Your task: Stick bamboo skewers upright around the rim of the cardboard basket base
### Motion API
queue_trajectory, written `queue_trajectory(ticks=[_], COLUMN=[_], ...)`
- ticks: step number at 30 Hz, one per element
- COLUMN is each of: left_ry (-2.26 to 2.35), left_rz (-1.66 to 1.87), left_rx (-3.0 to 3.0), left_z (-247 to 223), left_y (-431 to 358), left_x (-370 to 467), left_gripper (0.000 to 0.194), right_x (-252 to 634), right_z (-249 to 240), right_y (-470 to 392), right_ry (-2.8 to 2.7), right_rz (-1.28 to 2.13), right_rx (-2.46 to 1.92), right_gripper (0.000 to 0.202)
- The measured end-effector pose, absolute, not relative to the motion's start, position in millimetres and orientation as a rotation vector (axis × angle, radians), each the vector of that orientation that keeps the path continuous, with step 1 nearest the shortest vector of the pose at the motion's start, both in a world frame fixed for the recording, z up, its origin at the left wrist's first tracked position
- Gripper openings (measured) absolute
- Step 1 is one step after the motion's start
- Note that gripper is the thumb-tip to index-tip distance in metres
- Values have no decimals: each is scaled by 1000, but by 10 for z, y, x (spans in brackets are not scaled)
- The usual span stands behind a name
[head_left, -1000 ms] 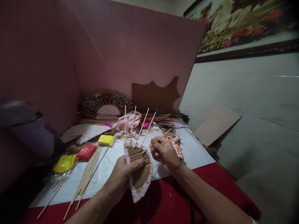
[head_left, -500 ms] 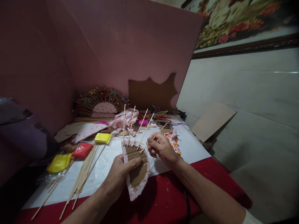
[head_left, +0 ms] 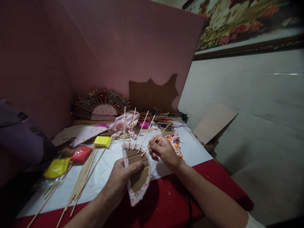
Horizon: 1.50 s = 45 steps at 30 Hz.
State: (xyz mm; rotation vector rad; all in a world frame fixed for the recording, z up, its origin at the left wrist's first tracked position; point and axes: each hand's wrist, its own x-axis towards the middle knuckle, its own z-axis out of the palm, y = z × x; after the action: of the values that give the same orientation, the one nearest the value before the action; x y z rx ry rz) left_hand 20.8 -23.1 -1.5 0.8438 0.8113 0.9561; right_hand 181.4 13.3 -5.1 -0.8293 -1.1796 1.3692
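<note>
My left hand grips a half-round cardboard piece with a pale pink cloth edging, its thumb lying on the bare corrugated face. Several thin wooden sticks stand up in a spread row along its upper curved edge. Between the thumb and fingers of my right hand is one more wooden stick, slanted up to the right. That stick's lower end meets the edge of the cardboard beside the others. Whether it is inside the corrugation, I cannot tell.
Yellow clay packs and a red clay pack lie left, by loose sticks. Behind are crumpled pink cloth, scissors and a decorated cardboard fan. A flowered piece sits beyond my right hand.
The whole view has shifted slightly. Both hands keep their grips, and the stick in my right hand stays at the cardboard's edge with almost the same slant.
</note>
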Motion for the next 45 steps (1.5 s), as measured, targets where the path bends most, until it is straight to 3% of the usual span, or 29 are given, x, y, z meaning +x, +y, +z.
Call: queue_trajectory(ticks=[45], left_ry=[808], left_rz=[942], left_rx=[870], left_z=[-43], left_y=[-234], left_x=[211], left_gripper=[18], right_x=[1831], right_z=[-90], right_y=[141], right_ry=[-1212], right_rz=[1348], right_rx=[-808], right_gripper=[25])
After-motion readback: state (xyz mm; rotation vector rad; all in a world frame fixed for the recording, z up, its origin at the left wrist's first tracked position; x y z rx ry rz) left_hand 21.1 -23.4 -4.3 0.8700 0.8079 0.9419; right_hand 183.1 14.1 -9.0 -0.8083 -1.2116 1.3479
